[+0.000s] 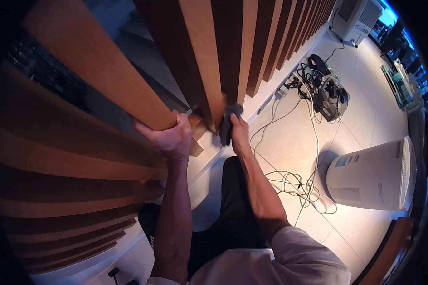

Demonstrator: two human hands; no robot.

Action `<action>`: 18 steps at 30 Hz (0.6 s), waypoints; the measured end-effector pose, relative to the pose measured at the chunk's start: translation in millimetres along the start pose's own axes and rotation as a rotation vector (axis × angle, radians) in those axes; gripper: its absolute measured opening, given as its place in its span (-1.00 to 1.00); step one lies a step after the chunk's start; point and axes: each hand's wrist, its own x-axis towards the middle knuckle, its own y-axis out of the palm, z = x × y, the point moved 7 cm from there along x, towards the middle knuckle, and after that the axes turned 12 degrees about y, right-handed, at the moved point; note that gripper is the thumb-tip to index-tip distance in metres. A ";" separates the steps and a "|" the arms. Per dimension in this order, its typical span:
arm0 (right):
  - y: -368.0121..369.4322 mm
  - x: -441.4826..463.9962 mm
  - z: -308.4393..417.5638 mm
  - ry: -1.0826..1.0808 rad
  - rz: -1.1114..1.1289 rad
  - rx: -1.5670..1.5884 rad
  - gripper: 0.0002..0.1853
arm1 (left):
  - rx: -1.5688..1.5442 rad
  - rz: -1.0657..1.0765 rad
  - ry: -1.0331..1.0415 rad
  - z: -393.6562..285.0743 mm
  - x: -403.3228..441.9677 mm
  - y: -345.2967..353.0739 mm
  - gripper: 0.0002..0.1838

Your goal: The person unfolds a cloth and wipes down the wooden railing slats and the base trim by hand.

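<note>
My left hand (169, 135) is wrapped around the lower end of a brown wooden slat (114, 71), which slants up to the upper left. In my right hand (238, 133) is a dark block-like tool (229, 124), smeared by motion. It is close to the foot of a neighbouring upright slat (209, 71), and I cannot tell whether the two touch. Short wooden pieces (198, 137) lie at the base between my hands, on the pale ledge.
More slats (81, 156) fan out at left. On the tiled floor at right are a tangle of cables (297, 187), a white appliance (366, 175), and a grey tool bag (330, 102) with black cords. A white cooler-like unit (359, 21) stands at the far end.
</note>
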 end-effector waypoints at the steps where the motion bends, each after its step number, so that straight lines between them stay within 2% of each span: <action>1: 6.5 33.0 -8.6 -0.110 -0.002 -0.042 -0.55 | -0.003 -0.030 0.022 -2.0 0.9 -1.2 -0.12; 3: 25.8 56.8 -9.2 -0.232 0.044 -0.093 -0.47 | 0.037 -0.041 -0.012 -6.1 1.9 -1.3 -0.11; 7: 19.0 70.6 -29.6 -0.150 0.090 -0.058 -0.43 | 0.126 -0.042 -0.049 -4.2 -2.3 -2.1 -0.11; 8: 13.0 84.4 -36.9 -0.021 0.022 -0.031 -0.47 | 0.124 -0.034 -0.042 -2.8 -3.2 -2.1 -0.11; 10: 8.3 104.6 -50.9 0.237 -0.098 0.018 -0.54 | 0.140 -0.050 0.117 -8.0 -1.3 -1.7 -0.15; 11: 9.4 103.1 -53.7 0.244 -0.095 0.021 -0.54 | 0.147 -0.046 0.120 -10.4 -0.3 -1.0 -0.15; 13: 10.1 99.3 -48.5 0.086 -0.038 0.106 -0.62 | -0.079 -0.123 0.091 -11.7 0.4 0.5 -0.15; 14: 7.3 91.5 -37.8 0.087 -0.041 0.110 -0.62 | -0.080 -0.118 0.093 -13.5 3.1 3.8 -0.15; 16: 2.3 48.5 -12.2 0.092 0.166 0.288 -0.63 | 0.108 -0.075 0.029 -12.8 -1.4 -1.0 -0.19; 17: -5.1 36.2 -7.7 0.095 0.157 0.288 -0.63 | 0.106 -0.067 0.025 -13.3 -3.5 -1.1 -0.19; 18: -12.3 27.5 5.6 -0.033 0.108 0.232 -0.65 | 0.076 -0.060 0.019 -13.6 -2.0 0.0 -0.16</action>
